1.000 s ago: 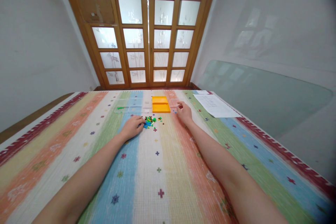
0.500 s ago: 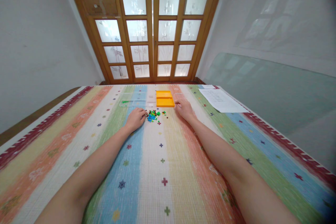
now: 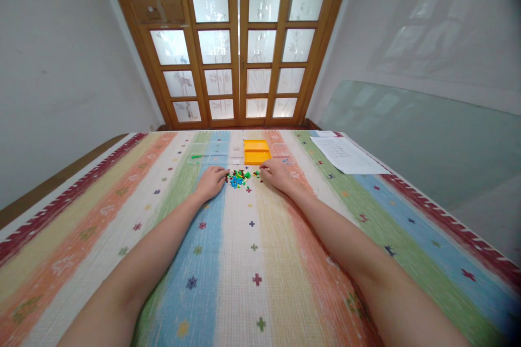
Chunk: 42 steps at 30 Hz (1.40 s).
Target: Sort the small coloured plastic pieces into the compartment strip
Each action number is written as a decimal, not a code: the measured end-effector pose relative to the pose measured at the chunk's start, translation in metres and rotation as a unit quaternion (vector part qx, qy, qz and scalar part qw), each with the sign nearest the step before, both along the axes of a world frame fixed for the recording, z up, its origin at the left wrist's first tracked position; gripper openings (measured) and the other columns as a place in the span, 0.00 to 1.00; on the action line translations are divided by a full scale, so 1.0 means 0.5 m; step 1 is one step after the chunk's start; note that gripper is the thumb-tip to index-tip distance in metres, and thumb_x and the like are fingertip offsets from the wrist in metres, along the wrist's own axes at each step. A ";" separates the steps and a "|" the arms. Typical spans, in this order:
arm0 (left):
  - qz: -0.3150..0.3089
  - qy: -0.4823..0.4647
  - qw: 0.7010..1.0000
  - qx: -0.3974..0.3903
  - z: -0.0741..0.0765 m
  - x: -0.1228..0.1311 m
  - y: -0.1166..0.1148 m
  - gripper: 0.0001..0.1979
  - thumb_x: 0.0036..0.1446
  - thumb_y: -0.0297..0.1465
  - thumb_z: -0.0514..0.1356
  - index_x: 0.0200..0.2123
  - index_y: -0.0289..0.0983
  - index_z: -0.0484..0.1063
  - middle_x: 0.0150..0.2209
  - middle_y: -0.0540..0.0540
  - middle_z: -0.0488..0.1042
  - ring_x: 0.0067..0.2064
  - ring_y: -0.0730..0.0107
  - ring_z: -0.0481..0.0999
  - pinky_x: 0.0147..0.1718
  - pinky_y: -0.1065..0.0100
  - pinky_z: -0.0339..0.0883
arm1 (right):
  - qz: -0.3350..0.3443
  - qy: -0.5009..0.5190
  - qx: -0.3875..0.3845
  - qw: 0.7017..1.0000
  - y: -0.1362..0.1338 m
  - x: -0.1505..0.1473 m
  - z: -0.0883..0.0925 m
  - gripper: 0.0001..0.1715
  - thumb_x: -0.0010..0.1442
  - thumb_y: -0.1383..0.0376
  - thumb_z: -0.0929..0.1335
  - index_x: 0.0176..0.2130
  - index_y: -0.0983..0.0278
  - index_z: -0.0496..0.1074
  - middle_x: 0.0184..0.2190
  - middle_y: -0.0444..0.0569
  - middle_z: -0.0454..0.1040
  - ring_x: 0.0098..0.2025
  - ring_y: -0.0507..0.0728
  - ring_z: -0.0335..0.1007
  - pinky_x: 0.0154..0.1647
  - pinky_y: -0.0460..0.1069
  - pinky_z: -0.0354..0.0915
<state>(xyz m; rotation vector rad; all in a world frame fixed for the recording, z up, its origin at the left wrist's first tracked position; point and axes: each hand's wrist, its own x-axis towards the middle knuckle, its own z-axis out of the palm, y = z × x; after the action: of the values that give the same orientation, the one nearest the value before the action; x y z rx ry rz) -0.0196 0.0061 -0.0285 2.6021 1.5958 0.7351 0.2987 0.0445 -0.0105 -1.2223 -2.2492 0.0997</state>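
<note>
A loose pile of tiny plastic pieces (image 3: 239, 178) in blue, green, yellow and dark brown lies on the striped tablecloth. At the pile's left edge rests my left hand (image 3: 211, 181), its fingers bent and drawn together, tips by a few dark pieces. On the other side, my right hand (image 3: 275, 174) has its fingers closed beside a few small scattered pieces (image 3: 256, 174). What either hand's fingertips hold is too small to make out. Just beyond my right hand is an open yellow case (image 3: 257, 158) with two halves.
Left of the yellow case sits a clear compartment tray (image 3: 211, 159), with green pieces (image 3: 196, 157) in one section. More clear plastic (image 3: 285, 152) lies to the case's right. A printed sheet (image 3: 345, 155) lies near the right edge of the tablecloth (image 3: 236, 260).
My right hand has moved left and slightly nearer, from beside the yellow case to the scattered pieces. My left hand stays by the pile's left edge. The view has shifted slightly.
</note>
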 end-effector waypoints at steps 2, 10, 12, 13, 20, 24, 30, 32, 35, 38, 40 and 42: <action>-0.005 0.010 1.000 -0.001 0.000 0.000 0.000 0.20 0.69 0.29 0.53 0.57 0.43 0.80 0.56 0.42 0.77 0.58 0.55 0.72 0.61 0.54 0.64 | 0.007 -0.018 -0.005 1.000 -0.011 -0.008 0.003 0.09 0.69 0.67 0.67 0.41 0.63 0.79 0.41 0.52 0.81 0.45 0.59 0.72 0.46 0.50 0.62; 0.007 -0.024 1.000 -0.007 0.004 -0.009 0.005 0.15 0.66 0.29 0.56 0.45 0.42 0.83 0.49 0.42 0.80 0.54 0.55 0.74 0.60 0.53 0.66 | 0.021 -0.055 -0.015 0.998 -0.022 -0.015 0.005 0.10 0.72 0.64 0.67 0.42 0.62 0.79 0.42 0.52 0.81 0.46 0.59 0.72 0.47 0.50 0.61; 0.008 -0.035 0.999 -0.016 0.008 -0.009 0.004 0.13 0.64 0.28 0.57 0.41 0.42 0.83 0.47 0.43 0.80 0.53 0.56 0.74 0.60 0.53 0.66 | 0.026 -0.055 -0.014 0.998 -0.022 -0.016 0.006 0.10 0.71 0.64 0.67 0.42 0.62 0.79 0.42 0.52 0.81 0.45 0.59 0.72 0.46 0.50 0.61; 0.010 -0.040 0.999 -0.021 0.010 -0.008 0.002 0.13 0.64 0.28 0.57 0.40 0.42 0.83 0.46 0.43 0.80 0.53 0.56 0.75 0.59 0.53 0.66 | 0.028 -0.054 -0.014 0.998 -0.023 -0.017 0.006 0.10 0.71 0.64 0.67 0.42 0.62 0.79 0.42 0.52 0.81 0.45 0.59 0.72 0.46 0.50 0.61; 0.023 -0.055 0.998 -0.017 0.013 -0.008 0.002 0.10 0.65 0.29 0.59 0.39 0.41 0.82 0.45 0.42 0.80 0.51 0.56 0.76 0.57 0.55 0.66 | 0.030 -0.045 -0.014 0.998 -0.021 -0.016 0.000 0.10 0.71 0.65 0.67 0.42 0.62 0.80 0.42 0.52 0.81 0.45 0.59 0.72 0.46 0.49 0.61; 0.032 -0.052 0.998 -0.012 0.009 -0.014 0.007 0.10 0.64 0.30 0.59 0.40 0.40 0.82 0.44 0.42 0.80 0.50 0.56 0.76 0.56 0.55 0.66 | 0.035 -0.039 -0.015 0.998 -0.018 -0.013 -0.002 0.10 0.71 0.65 0.67 0.42 0.62 0.80 0.41 0.52 0.80 0.45 0.59 0.72 0.46 0.50 0.61; 0.022 -0.042 0.999 -0.021 0.008 -0.021 0.008 0.12 0.58 0.26 0.59 0.39 0.40 0.83 0.44 0.44 0.80 0.50 0.57 0.76 0.57 0.56 0.67 | 0.035 -0.042 -0.015 0.998 -0.019 -0.012 -0.002 0.10 0.71 0.65 0.67 0.42 0.62 0.80 0.42 0.52 0.81 0.45 0.59 0.72 0.46 0.49 0.62; 0.021 -0.042 0.999 -0.021 0.009 -0.022 0.008 0.11 0.59 0.27 0.59 0.40 0.40 0.82 0.45 0.43 0.80 0.50 0.57 0.76 0.56 0.55 0.67 | 0.033 -0.041 -0.016 0.998 -0.020 -0.012 -0.001 0.10 0.70 0.65 0.67 0.42 0.62 0.80 0.42 0.52 0.81 0.45 0.59 0.72 0.46 0.49 0.62; 0.018 -0.045 0.999 -0.018 0.010 -0.021 0.007 0.10 0.61 0.29 0.59 0.40 0.40 0.82 0.45 0.43 0.80 0.50 0.56 0.76 0.56 0.55 0.67 | 0.035 -0.040 -0.017 0.998 -0.020 -0.013 -0.001 0.10 0.71 0.65 0.67 0.42 0.62 0.80 0.42 0.52 0.81 0.45 0.59 0.73 0.46 0.49 0.62; 0.022 -0.053 0.998 -0.015 0.011 -0.019 0.007 0.09 0.61 0.30 0.60 0.40 0.40 0.81 0.45 0.43 0.80 0.50 0.56 0.76 0.56 0.55 0.67 | 0.037 -0.042 -0.018 0.998 -0.019 -0.013 -0.001 0.10 0.71 0.65 0.67 0.42 0.62 0.80 0.42 0.52 0.81 0.45 0.59 0.73 0.46 0.50 0.62; 0.026 -0.057 0.998 -0.013 0.012 -0.018 0.007 0.09 0.61 0.30 0.60 0.41 0.40 0.81 0.44 0.43 0.80 0.50 0.56 0.76 0.56 0.55 0.68 | 0.035 -0.043 -0.018 0.998 -0.019 -0.013 -0.001 0.11 0.71 0.65 0.67 0.42 0.62 0.80 0.42 0.52 0.81 0.45 0.60 0.73 0.46 0.50 0.62; 0.028 -0.058 0.998 -0.014 0.012 -0.017 0.006 0.09 0.61 0.30 0.60 0.40 0.40 0.81 0.44 0.43 0.81 0.49 0.56 0.76 0.55 0.56 0.68 | 0.034 -0.042 -0.017 0.998 -0.020 -0.013 -0.001 0.11 0.71 0.65 0.67 0.42 0.61 0.80 0.42 0.52 0.81 0.45 0.59 0.73 0.46 0.50 0.62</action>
<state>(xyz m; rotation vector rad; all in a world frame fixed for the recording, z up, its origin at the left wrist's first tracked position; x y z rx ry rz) -0.0280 0.0092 -0.0225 2.4567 1.6391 0.8431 0.2923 0.0347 -0.0110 -1.1883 -2.3715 0.1149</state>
